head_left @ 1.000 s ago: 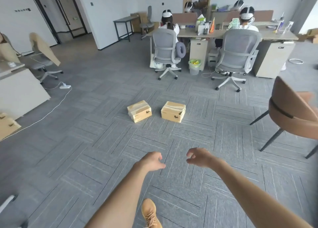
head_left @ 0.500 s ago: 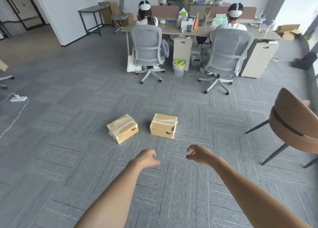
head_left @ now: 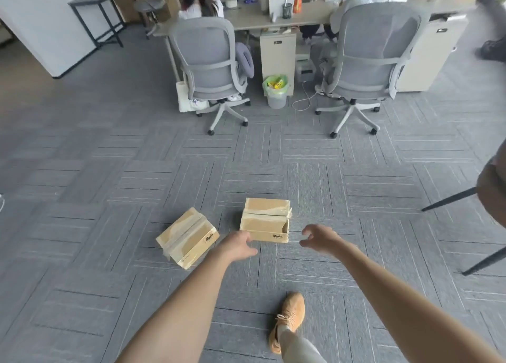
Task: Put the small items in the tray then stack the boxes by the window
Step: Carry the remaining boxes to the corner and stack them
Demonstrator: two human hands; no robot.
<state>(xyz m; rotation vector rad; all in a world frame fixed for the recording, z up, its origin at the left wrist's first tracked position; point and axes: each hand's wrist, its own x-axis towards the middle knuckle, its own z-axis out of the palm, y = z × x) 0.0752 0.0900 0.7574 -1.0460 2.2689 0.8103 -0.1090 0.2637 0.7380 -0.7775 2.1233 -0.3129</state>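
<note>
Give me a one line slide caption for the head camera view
Both hands, left and right, reach empty toward the right cardboard box on the carpet, its twin alongside.

Bare forearms, an orange lace-up sneaker (head_left: 289,319), and a light grey trouser leg (head_left: 298,349).

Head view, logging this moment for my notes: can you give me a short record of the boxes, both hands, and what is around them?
right box: flat on the carpet, taped, square to view
left box: on the carpet, turned at an angle, apart from the right box
left hand: reaching near the right box's front left corner, contact unclear
right hand: open, beside that box, not touching
stacked: no
beyond: two grey office chairs, lined bin
</note>
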